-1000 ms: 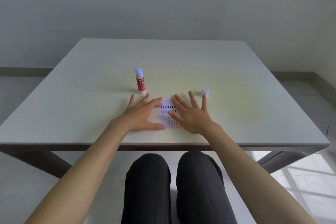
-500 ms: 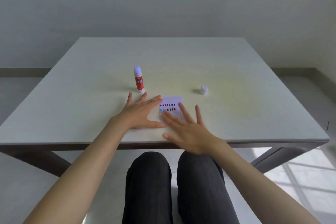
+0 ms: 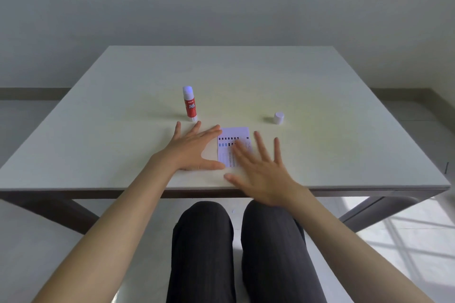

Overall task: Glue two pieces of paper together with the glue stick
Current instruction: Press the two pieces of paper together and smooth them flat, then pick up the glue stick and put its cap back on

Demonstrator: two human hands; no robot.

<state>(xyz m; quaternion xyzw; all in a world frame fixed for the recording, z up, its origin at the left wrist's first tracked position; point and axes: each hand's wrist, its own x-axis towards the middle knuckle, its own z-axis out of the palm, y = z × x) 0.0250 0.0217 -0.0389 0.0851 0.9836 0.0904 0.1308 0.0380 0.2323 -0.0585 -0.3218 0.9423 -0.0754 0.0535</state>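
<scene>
A printed paper (image 3: pixel 233 145) lay flat near the table's (image 3: pixel 344 96) front edge; the left hand (image 3: pixel 190 150) pressed beside it, fingers spread; the blurred right hand (image 3: pixel 262 172), also spread and gripping nothing, seemed to hover over it; 1 uncapped glue stick (image 3: pixel 189 104) stood upright behind, its cap (image 3: pixel 279 118) well apart.

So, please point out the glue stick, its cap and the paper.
glue stick (image 3: pixel 190 106): head view, on the red label.
cap (image 3: pixel 279 118): head view, on its side wall.
paper (image 3: pixel 234 131): head view, on the bare top margin.
</scene>
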